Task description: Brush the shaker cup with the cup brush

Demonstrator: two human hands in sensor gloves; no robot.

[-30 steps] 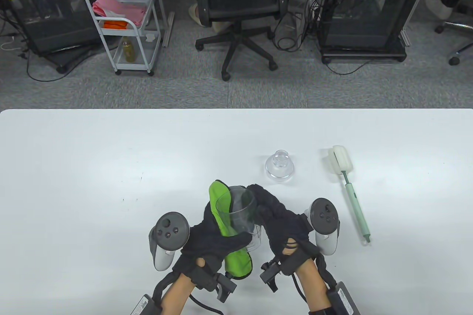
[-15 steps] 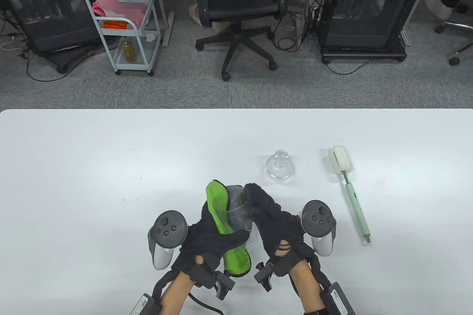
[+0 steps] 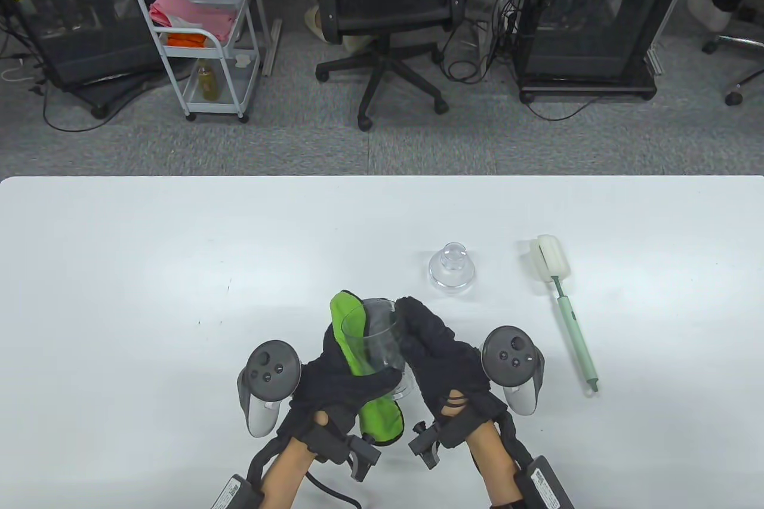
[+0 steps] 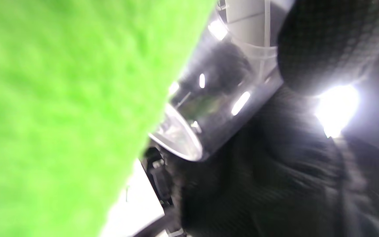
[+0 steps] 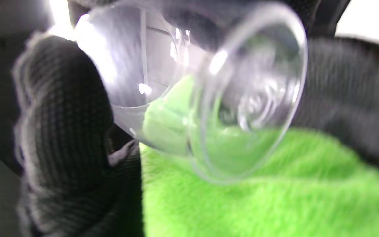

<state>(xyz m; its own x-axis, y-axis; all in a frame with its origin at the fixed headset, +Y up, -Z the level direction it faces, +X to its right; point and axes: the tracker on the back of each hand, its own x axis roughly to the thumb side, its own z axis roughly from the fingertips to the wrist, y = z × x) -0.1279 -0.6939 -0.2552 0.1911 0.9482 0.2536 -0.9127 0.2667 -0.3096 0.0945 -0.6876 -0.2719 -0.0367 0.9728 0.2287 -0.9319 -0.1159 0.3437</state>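
The clear shaker cup [image 3: 376,342] is held above the table near the front edge, tilted. My left hand [image 3: 340,375] presses a green cloth [image 3: 364,378] against the cup's left side and wraps the cup. My right hand [image 3: 439,363] grips the cup's right side. The cup's clear base shows in the right wrist view [image 5: 242,108] over the green cloth [image 5: 275,204], and in the left wrist view [image 4: 206,108] beside the cloth [image 4: 61,115]. The cup brush [image 3: 564,309], white sponge head and pale green handle, lies on the table to the right, untouched.
The clear cup lid [image 3: 452,270] stands on the white table [image 3: 149,294] between the hands and the brush. Beyond the far edge are an office chair [image 3: 388,14], a white cart [image 3: 200,37] and black cabinets.
Both hands and the cup have shifted slightly left. The right hand has moved closer in along the cup. Brush and lid have not moved.
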